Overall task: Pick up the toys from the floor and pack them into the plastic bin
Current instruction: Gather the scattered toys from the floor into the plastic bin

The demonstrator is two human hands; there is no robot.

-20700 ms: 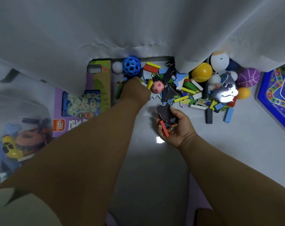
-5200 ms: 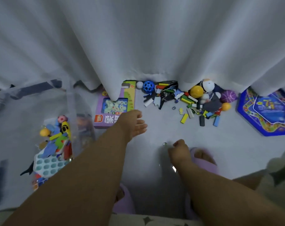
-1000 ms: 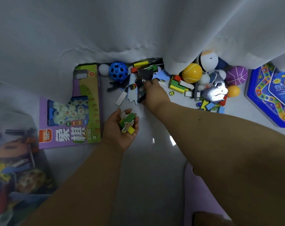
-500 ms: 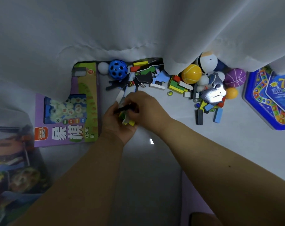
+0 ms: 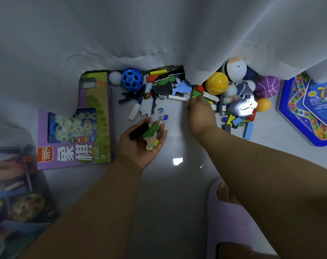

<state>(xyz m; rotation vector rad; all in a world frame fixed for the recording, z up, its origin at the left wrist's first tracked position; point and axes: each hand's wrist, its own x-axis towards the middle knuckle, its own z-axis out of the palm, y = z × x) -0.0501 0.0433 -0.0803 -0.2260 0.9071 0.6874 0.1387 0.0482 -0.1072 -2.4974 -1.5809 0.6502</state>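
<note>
Step in hand: gather small loose pieces from the floor pile into the cupped palm, then carry the handful to the bin.

The left hand [image 5: 143,140] lies palm up, fingers half curled into a shallow cup. It carries a black block [image 5: 139,131], a green block [image 5: 151,130] and a pale puzzle piece [image 5: 150,143], stacked loosely. Keep this palm level; the load is probably near capacity and would likely spill if tilted.

The right hand [image 5: 201,113] reaches to 1 o'clock of the left hand, back upward, fingertips down among the coloured blocks [image 5: 197,92] at the curtain [image 5: 159,30] edge. Whether it has pinched a piece cannot be told; the fingers hide the contact.

Pick one block per pinch, and avoid nudging the glass marbles [image 5: 163,114], which are likely to roll.

At 12 o'clock of the left hand sits a blue perforated ball [image 5: 132,80]; at 2 o'clock, a yellow ball [image 5: 216,83]. The chess box [image 5: 74,126] lies at 9 o'clock. The plastic bin [image 5: 11,199] stands at 8 o'clock, already holding toys.
</note>
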